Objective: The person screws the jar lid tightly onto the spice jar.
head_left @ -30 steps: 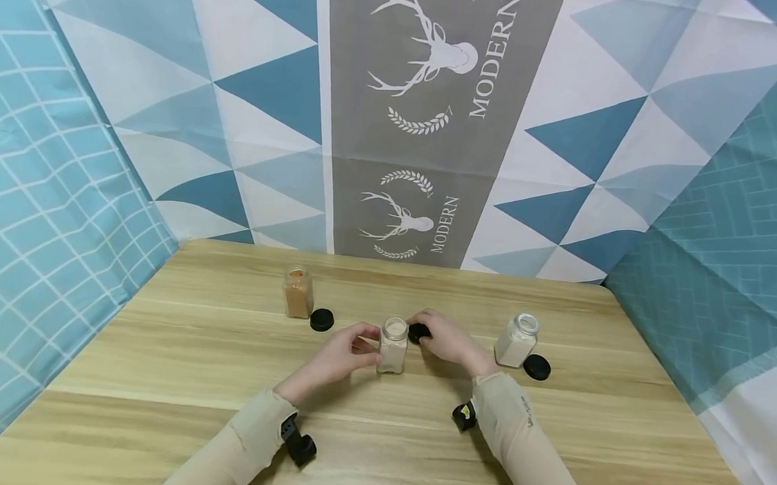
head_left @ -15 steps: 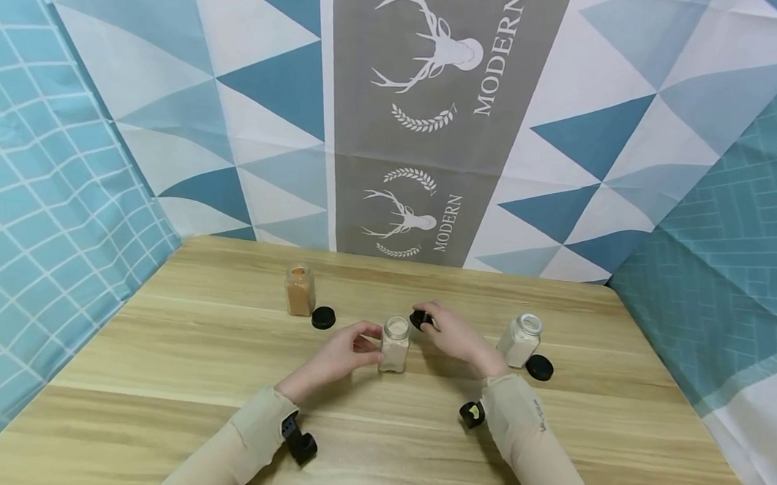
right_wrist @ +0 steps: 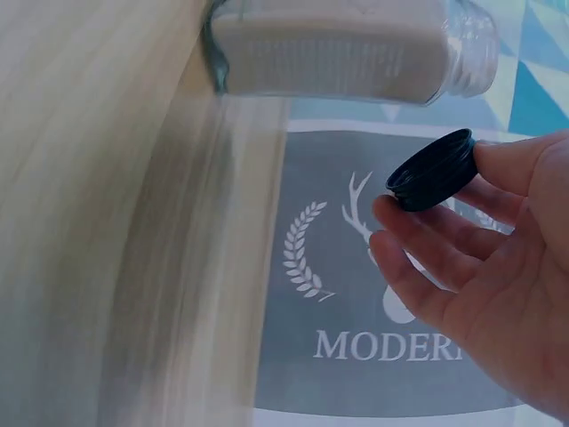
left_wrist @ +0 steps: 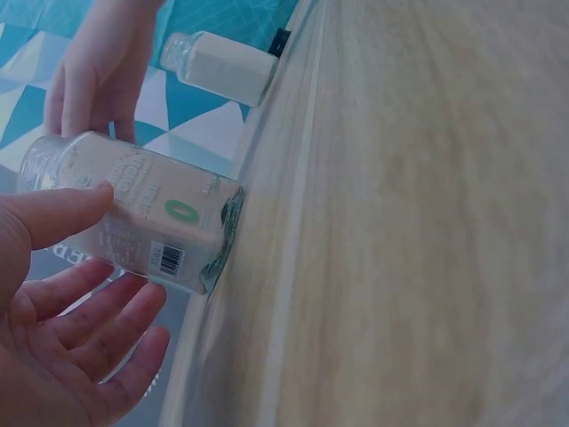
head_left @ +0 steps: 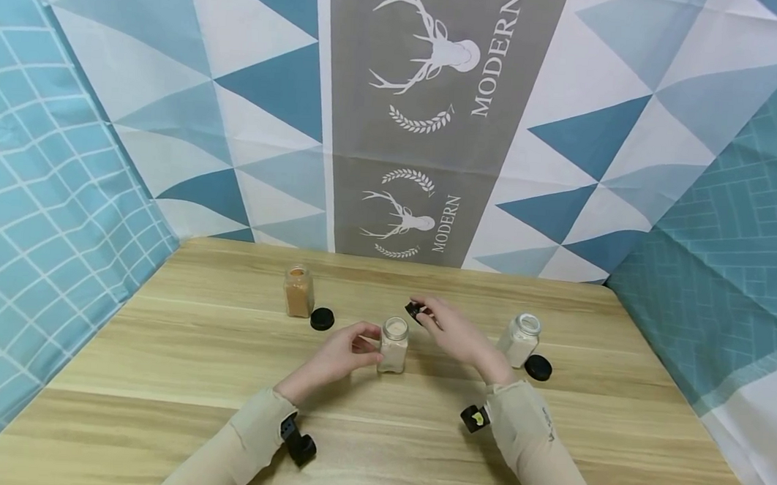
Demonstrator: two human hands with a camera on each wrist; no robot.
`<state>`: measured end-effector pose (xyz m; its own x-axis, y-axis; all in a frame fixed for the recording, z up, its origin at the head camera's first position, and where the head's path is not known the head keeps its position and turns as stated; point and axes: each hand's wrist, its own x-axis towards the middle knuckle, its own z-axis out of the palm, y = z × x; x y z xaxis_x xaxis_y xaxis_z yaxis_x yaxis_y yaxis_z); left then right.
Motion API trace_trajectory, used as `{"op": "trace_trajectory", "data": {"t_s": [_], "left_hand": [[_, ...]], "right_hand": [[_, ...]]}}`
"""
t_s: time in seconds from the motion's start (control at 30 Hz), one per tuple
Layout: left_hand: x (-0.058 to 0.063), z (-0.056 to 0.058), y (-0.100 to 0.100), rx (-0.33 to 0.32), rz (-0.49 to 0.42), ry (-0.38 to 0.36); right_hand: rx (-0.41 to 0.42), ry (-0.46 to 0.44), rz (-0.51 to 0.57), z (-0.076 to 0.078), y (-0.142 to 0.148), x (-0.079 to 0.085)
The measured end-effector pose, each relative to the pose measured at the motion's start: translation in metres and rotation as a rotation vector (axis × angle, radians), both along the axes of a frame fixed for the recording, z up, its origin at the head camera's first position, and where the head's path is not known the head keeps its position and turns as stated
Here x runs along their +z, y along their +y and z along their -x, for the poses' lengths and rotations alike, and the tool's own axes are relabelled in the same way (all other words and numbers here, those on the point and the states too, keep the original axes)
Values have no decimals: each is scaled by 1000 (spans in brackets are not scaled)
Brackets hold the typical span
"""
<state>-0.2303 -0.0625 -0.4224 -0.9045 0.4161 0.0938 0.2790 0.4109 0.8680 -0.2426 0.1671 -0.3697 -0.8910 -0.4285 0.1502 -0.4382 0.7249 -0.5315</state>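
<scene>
An open square glass jar of pale powder stands upright mid-table. My left hand holds it from the left, thumb on the near side and fingers behind. A label with a barcode shows in the left wrist view. My right hand pinches a black screw lid between thumb and fingers, its hollow side tilted toward the jar. The lid is raised off the table, just behind and right of the jar's mouth, apart from it.
An open jar of orange powder stands back left, a black lid beside it. At right, near my right wrist, stands another open jar of white powder with its black lid. Patterned cloth rises behind the table.
My right hand has lifted the black lid from beside the jar, moving it up and back and tilting it. My left hand and the jar have stayed in place.
</scene>
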Motion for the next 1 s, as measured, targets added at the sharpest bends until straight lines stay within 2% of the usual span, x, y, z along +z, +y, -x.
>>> {"op": "trace_trajectory", "data": {"t_s": [0.5, 1.0], "left_hand": [[-2, 0, -2, -16, -7, -1], [-3, 1, -2, -17, -8, -8]], "right_hand": [[99, 96, 71, -18, -10, 13], [179, 188, 67, -22, -16, 8]]}}
